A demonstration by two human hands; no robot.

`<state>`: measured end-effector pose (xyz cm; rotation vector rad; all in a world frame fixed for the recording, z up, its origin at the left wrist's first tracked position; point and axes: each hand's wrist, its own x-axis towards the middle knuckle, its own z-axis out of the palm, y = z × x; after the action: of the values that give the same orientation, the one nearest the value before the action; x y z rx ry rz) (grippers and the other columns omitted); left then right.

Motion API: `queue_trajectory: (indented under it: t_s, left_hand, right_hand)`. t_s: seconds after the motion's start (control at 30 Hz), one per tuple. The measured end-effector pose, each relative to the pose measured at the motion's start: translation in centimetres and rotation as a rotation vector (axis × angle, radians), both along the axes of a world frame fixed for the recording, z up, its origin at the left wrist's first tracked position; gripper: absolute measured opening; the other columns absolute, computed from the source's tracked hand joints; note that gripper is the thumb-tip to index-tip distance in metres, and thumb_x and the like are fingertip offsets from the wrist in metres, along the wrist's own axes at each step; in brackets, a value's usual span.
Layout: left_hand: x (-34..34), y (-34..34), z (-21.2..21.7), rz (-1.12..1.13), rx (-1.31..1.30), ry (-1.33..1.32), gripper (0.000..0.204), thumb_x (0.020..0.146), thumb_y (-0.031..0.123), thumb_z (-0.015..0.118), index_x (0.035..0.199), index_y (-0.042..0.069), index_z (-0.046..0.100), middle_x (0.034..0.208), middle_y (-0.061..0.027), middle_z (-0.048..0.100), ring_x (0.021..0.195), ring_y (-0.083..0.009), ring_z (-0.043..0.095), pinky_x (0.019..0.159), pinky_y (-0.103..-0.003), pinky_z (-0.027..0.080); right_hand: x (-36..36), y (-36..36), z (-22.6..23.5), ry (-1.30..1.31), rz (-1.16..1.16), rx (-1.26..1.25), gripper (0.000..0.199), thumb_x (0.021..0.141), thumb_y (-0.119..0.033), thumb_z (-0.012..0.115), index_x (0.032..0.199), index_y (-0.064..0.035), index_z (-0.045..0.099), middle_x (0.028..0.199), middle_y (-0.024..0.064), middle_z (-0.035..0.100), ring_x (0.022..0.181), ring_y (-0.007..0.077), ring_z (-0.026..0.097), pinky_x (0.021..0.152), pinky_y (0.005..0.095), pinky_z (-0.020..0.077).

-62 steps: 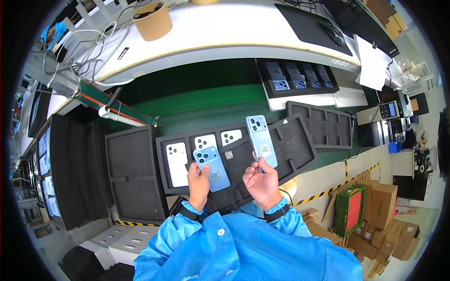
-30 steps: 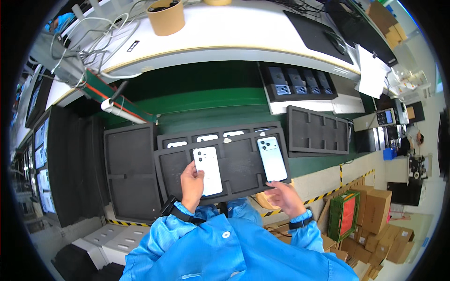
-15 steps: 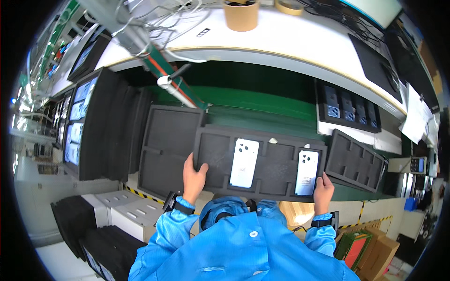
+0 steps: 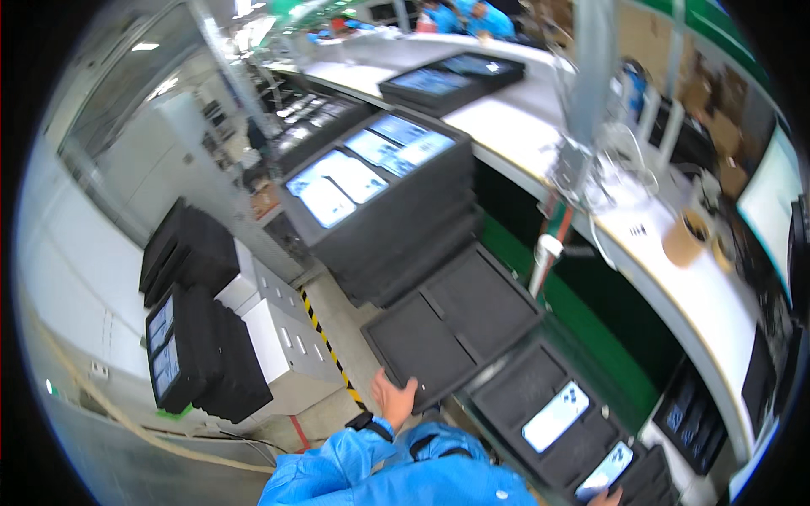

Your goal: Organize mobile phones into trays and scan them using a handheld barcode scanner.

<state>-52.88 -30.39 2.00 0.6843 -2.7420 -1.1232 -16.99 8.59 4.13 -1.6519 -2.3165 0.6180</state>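
My left hand (image 4: 395, 398) is at the near left edge of a black foam tray (image 4: 422, 341) whose wide recesses hold nothing. Its thumb and fingers are spread, with the thumb against the tray's edge. To the right lies a second black foam tray (image 4: 515, 384) carrying a white smartphone (image 4: 555, 417) and another white smartphone (image 4: 606, 469), both camera side up. At the bottom border, only part of my right hand (image 4: 606, 498) shows, closed on this tray's edge beside the lower phone; the rest is cut off.
A tall stack of black trays (image 4: 396, 228) with phones on top stands beyond the empty tray. White drawer cabinets (image 4: 287, 337) and more stacked trays (image 4: 202, 354) are at left. A white bench (image 4: 616, 232) with a metal post (image 4: 595, 84) curves along the right.
My view has swung left. My left hand has let go of the phone tray and moved to the empty tray's edge. The right hand remains beside the lower phone.
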Motion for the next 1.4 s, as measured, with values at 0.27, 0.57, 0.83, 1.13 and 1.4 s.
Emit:
queue_trajectory:
  t_s: [0.27,0.57,0.83,1.13,1.4]
  left_hand:
    - [0.8,-3.9,-4.3,0.083,0.318,-0.263,0.054,0.076,0.023,0.071,0.117,-0.007,0.056,0.11,-0.0283,0.065,0.106,-0.0414,0.063,0.092,-0.043,0.049]
    - [3.9,-3.1,5.3,0.2,1.036,0.058,0.028,0.088,0.013,0.062,0.11,-0.005,0.062,0.099,-0.0097,0.067,0.088,-0.0174,0.062,0.08,-0.033,0.051]
    - [8.3,-16.8,8.6,0.146,1.242,0.216,0.036,0.095,0.021,0.06,0.124,-0.001,0.059,0.114,-0.0089,0.067,0.104,-0.0183,0.064,0.093,-0.032,0.05]
    - [5.5,-26.7,11.0,0.064,1.617,0.634,0.061,0.097,0.043,0.052,0.148,0.018,0.033,0.139,-0.015,0.05,0.127,-0.032,0.05,0.103,-0.05,0.043]
    - [2.2,-26.0,10.1,0.126,1.487,0.496,0.063,0.091,0.012,0.063,0.145,0.011,0.032,0.138,-0.0083,0.048,0.127,-0.0262,0.048,0.105,-0.047,0.043]
  right_hand:
    - [-6.2,1.3,2.1,0.207,0.11,0.289,0.042,0.09,-0.016,0.063,0.121,0.0115,0.057,0.114,0.0283,0.065,0.104,0.0392,0.064,0.091,0.0426,0.0496]
    - [-21.7,-4.0,10.4,0.634,0.331,-0.199,0.03,0.095,-0.009,0.06,0.121,0.0066,0.059,0.117,0.0196,0.063,0.106,0.0277,0.061,0.093,0.0344,0.0499]
    - [-31.3,-14.7,20.2,0.622,0.937,-1.102,0.054,0.1,-0.025,0.053,0.148,-0.0052,0.037,0.128,0.0157,0.056,0.103,0.024,0.063,0.074,0.0332,0.0546]
    - [-34.3,-35.8,13.3,0.623,0.601,-1.564,0.032,0.098,-0.01,0.054,0.129,-0.0066,0.048,0.093,0.0065,0.063,0.067,0.0173,0.061,0.057,0.0294,0.0516]
    - [-33.1,-50.0,13.3,0.613,0.741,-1.585,0.068,0.094,-0.004,0.059,0.152,-0.0057,0.022,0.133,0.0166,0.05,0.106,0.0229,0.059,0.085,0.0366,0.0549]
